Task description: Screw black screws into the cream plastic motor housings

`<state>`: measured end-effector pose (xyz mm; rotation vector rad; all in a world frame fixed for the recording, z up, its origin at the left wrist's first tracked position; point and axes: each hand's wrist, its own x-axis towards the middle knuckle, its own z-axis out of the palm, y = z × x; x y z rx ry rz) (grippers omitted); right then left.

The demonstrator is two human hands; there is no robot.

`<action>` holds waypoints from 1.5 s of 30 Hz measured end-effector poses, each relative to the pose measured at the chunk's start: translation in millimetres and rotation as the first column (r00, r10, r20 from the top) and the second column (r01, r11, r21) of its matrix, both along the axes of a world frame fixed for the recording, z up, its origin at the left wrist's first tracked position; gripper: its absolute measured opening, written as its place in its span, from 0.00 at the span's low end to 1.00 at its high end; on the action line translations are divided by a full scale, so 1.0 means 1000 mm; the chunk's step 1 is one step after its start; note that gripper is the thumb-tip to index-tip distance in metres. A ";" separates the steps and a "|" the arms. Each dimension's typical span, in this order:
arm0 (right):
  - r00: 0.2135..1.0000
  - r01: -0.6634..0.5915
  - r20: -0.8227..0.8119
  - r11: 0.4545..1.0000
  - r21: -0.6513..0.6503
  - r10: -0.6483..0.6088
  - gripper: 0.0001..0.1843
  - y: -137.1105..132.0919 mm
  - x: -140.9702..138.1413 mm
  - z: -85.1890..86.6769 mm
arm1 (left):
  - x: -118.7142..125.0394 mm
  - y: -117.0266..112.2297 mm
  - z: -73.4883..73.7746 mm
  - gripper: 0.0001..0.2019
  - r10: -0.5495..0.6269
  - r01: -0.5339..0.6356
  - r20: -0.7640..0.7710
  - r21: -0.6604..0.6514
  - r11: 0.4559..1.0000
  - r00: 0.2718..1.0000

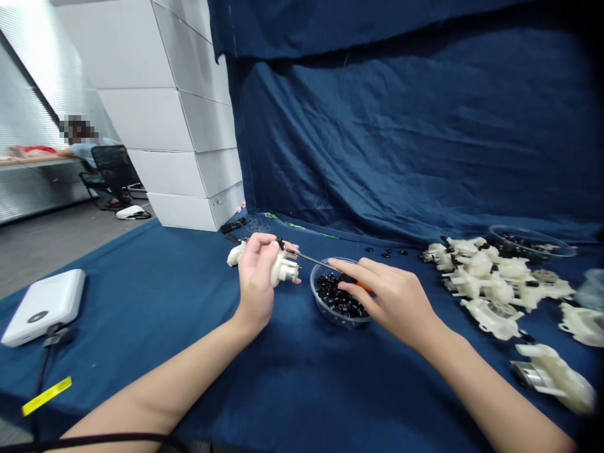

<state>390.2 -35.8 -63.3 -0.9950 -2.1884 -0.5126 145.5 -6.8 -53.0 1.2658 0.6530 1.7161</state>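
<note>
My left hand (255,283) is closed around a cream plastic motor housing (278,270), with a silver motor end facing right. At the top of the housing, near my left thumb, is a small black part (280,243). A screwdriver (311,258) with a thin shaft and an orange and black handle is gripped in my right hand (394,299). Its tip points left and meets the area of the black part; exact contact is hard to make out. Under the screwdriver stands a clear plastic bowl (328,313) filled with small black parts (337,296), partly covered by my right hand.
Several cream housings (491,277) lie at the right, one with a silver motor (535,377) nearer me. Behind them is another clear tub (569,251). White boxes (184,182) are stacked at the back left. A white power bank (47,305) with a cable lies left. A person sits far off.
</note>
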 end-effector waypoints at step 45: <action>0.999 0.020 0.030 0.998 -0.065 -0.018 0.22 -0.001 0.001 0.005 | -0.007 0.007 -0.005 0.12 0.124 -0.092 -0.187 0.169 0.981 0.975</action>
